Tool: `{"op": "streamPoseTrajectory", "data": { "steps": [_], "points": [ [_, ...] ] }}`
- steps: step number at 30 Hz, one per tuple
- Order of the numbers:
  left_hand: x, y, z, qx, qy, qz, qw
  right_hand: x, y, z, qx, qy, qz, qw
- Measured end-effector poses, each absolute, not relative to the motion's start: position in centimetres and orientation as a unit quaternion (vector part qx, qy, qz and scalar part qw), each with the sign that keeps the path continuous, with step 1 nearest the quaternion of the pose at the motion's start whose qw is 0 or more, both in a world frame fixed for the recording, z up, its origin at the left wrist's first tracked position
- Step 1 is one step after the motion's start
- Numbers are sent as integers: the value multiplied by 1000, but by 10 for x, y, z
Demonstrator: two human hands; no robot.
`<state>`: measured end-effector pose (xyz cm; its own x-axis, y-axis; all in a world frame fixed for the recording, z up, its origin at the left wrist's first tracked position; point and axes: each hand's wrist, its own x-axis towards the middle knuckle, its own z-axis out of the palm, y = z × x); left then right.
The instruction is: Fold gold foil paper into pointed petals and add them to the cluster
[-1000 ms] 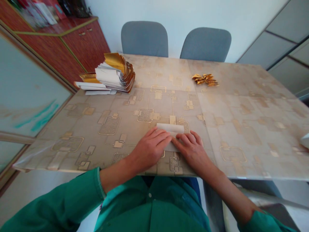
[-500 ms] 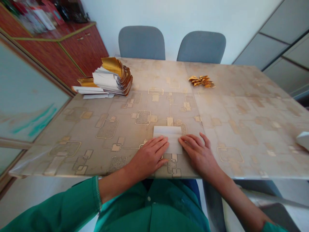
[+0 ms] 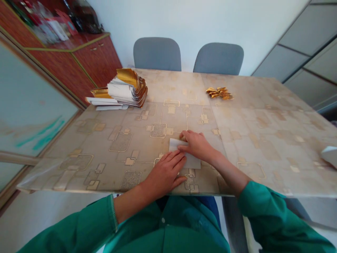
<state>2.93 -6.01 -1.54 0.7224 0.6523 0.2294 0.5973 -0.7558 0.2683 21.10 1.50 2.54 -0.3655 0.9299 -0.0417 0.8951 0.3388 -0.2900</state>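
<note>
A small white sheet of paper [image 3: 193, 162] lies on the patterned tablecloth close to the table's near edge. My left hand [image 3: 168, 168] rests flat over its left side, fingers stretched out and pressing it down. Across the top of the paper reaches my right hand [image 3: 196, 143], its fingers bent over the far edge and its thumb on the sheet, pinching that edge. The thumb lies close to my left fingertips. Both hands cover much of the paper.
At the far left stands a stack of folded white and gold papers [image 3: 123, 92]. A folded gold paper piece [image 3: 219, 93] lies at the far right of centre. A white object [image 3: 329, 154] sits at the right edge. Two grey chairs [image 3: 158, 54] stand behind the table [image 3: 244, 140].
My right hand has moved from the paper's right side up and left to its far edge and now pinches it. My left hand stays flat on the sheet. The view has tilted slightly.
</note>
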Motion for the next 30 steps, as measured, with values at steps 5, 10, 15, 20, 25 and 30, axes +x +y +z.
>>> {"op": "streamPoseTrajectory", "data": {
  "steps": [5,10,15,20,25,30],
  "points": [
    [32,-62,-15,923,340,155,88,212,19,26,-553,-819,133,79],
    [43,-70,-10,906,379,169,80,216,5,20,-502,-854,44,128],
    [51,-75,-5,891,415,159,89,222,-17,13,-465,-873,-27,146],
    [51,-74,-2,892,416,149,97,229,-29,9,-442,-888,-43,121],
    [39,-78,-1,904,380,174,92,233,-35,6,-431,-894,-6,124],
    [15,-65,6,913,340,222,39,234,-39,4,-435,-891,1,127]
  ]
}}
